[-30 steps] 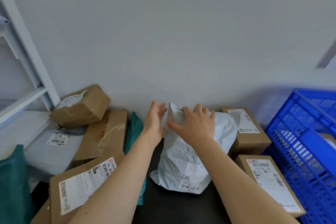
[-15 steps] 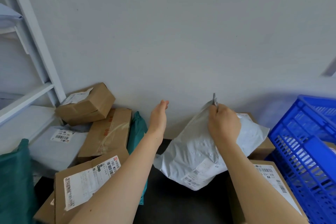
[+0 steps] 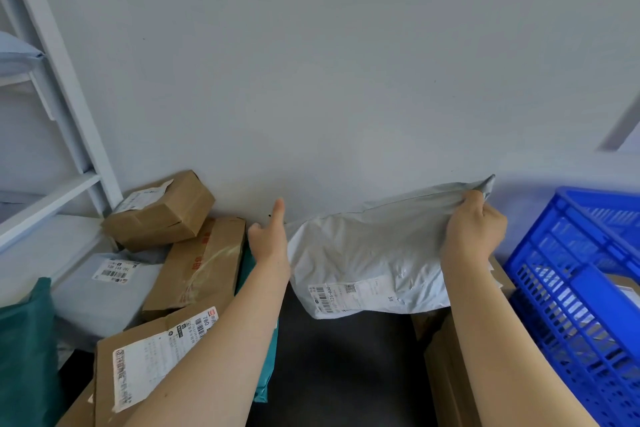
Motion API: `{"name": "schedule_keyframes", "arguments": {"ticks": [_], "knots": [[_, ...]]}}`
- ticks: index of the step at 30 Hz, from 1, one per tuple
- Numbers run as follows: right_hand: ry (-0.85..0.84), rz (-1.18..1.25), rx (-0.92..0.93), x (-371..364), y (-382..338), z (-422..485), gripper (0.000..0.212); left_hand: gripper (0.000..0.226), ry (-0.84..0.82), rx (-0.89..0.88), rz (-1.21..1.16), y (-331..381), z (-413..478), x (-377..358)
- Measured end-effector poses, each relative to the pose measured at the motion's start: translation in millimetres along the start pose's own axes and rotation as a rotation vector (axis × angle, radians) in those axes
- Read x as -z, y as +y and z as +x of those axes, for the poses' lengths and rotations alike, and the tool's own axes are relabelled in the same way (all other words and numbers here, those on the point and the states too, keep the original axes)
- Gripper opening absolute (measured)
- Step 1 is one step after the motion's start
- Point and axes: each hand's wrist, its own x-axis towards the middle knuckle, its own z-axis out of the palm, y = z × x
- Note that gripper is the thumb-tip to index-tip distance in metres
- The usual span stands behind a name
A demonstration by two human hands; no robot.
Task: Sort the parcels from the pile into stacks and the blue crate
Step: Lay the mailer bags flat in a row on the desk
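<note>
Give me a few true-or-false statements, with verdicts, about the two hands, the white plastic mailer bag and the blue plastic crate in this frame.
1. The right hand grips an upper corner of the white plastic mailer bag. True.
2. The left hand grips a cardboard box. False: its fingers are straight and it grips nothing, beside the bag's left edge.
3. The bag lies inside the blue plastic crate. False: it is held outside the crate, to its left.
4. A small brown cardboard box lies tilted on other parcels at the left. True.
</note>
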Motion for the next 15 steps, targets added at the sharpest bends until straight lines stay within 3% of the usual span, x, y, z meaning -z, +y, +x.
{"name": "schedule_keyframes", "arguments": {"ticks": [2, 7, 12, 15], "knots": [[0.000, 0.091, -0.091, 1.9, 1.2, -0.1, 0.045, 0.032, 0.018, -0.006, 0.027, 4.5, -3.8, 1.2], [0.022, 0.131, -0.108, 5.2, 12.8, -1.7, 0.044, 0.048, 0.053, -0.123, 0.111, 4.6, -4.7, 2.1], [0.044, 0.090, -0.083, 12.0, 14.5, 1.5, 0.045, 0.048, 0.129, -0.241, 0.124, 24.0, 2.4, 4.7], [0.029, 0.030, -0.031, 13.5, 15.3, 0.0, 0.045, 0.051, 0.102, -0.211, 0.030, 30.8, 9.9, 6.1]]}}
